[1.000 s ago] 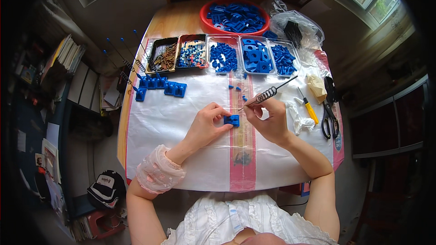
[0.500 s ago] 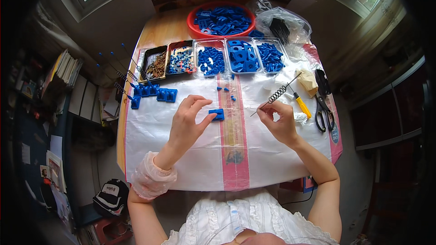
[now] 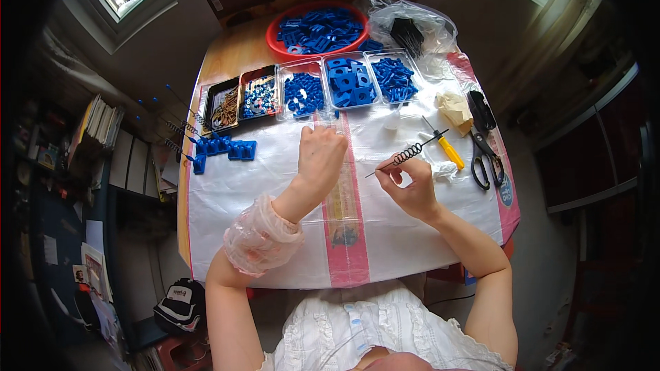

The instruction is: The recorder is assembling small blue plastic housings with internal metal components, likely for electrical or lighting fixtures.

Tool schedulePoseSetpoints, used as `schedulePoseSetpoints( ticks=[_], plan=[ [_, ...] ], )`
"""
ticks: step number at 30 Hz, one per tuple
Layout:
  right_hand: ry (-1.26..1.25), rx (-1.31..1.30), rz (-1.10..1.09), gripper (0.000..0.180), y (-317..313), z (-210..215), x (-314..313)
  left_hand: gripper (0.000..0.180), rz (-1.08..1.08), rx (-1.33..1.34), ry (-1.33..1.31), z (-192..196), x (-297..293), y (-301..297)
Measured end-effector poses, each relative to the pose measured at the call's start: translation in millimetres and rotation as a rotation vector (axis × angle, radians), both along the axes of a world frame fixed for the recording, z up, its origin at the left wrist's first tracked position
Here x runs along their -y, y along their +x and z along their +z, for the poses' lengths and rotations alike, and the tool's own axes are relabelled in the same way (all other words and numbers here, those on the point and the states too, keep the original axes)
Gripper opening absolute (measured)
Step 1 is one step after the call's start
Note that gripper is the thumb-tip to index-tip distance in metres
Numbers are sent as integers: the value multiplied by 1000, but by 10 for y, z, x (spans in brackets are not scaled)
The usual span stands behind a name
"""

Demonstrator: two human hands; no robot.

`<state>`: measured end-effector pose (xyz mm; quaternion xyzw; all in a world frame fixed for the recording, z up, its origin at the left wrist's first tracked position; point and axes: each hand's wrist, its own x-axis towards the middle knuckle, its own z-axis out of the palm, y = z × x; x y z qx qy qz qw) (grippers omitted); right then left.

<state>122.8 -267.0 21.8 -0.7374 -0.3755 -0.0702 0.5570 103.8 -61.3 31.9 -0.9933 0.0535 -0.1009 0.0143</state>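
My right hand (image 3: 410, 182) pinches a thin black rod with a coil spring (image 3: 407, 154), its one end pointing left over the table and its other up to the right. My left hand (image 3: 323, 154) reaches toward the front of the trays, palm down, with fingers curled. Those fingertips are at the spot of a few small blue plastic pieces and mostly hide them. Whatever is between them cannot be seen. The small blue block that lay on the table is out of sight. At the left, several finished-looking blue blocks (image 3: 240, 150) stand with springs and rods (image 3: 182, 127).
Trays of screws (image 3: 225, 108), small fittings (image 3: 260, 98) and blue parts (image 3: 350, 82) line the table's back. Behind them stands a red basin (image 3: 271, 45) of blue parts beside a plastic bag (image 3: 440, 27). To the right lie a yellow-handled screwdriver (image 3: 452, 156) and black scissors (image 3: 486, 165).
My left hand has moved forward and right from beside the blue block, its fingers now curled. The spring rod in my right hand has tilted flatter. The whole view has shifted slightly.
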Motion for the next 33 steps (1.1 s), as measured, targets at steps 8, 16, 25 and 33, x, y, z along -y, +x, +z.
schedulePoseSetpoints(
  ticks=[8,16,25,33],
  plan=[
    [-20,-3,17,9,5,-9,16,3,-17,57,8,-164,71,21],
    [-13,15,-18,10,40,-39,23,17,-61,44,-86,-163,127,-99],
    [27,26,-59,8,52,-33,21,14,-171,128,-200,-135,176,-223],
    [83,-8,2,10,-62,-55,16,16,-31,-344,-1239,26,95,-808]
  ],
)
